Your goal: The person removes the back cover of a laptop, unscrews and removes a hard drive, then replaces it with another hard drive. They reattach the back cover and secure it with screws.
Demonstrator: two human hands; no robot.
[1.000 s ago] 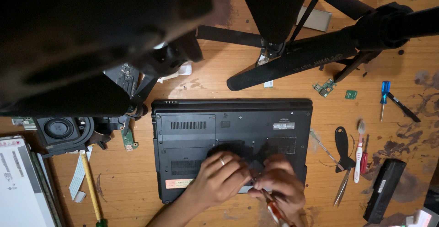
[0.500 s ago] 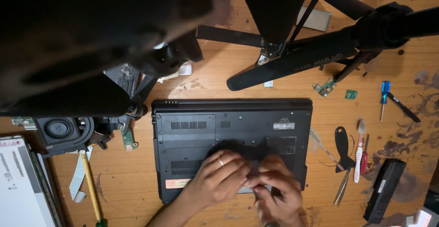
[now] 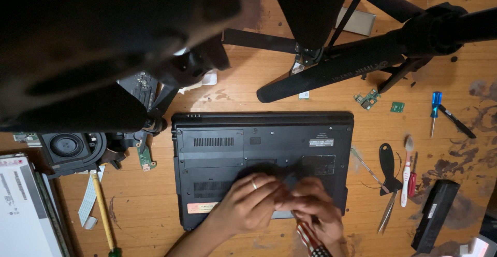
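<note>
Down at the near edge of an upturned black laptop (image 3: 261, 148), right hand (image 3: 316, 210) closed on a striped-handled screwdriver (image 3: 310, 239), tip hidden under the fingers; left hand (image 3: 251, 202), ring on one finger, curled with fingertips pressed to the laptop base just beside the right, whether pinching anything cannot be told. Both wrists entering from the bottom edge, hands touching over the laptop's lower middle. Around on the wooden table (image 3: 233, 94): black tripod legs (image 3: 336, 65) across the top, blue screwdriver (image 3: 436, 109), toothbrush (image 3: 406, 171), black battery pack (image 3: 435, 213) at right, yellow-handled tool (image 3: 102, 210) and speaker module (image 3: 67, 148) at left.
</note>
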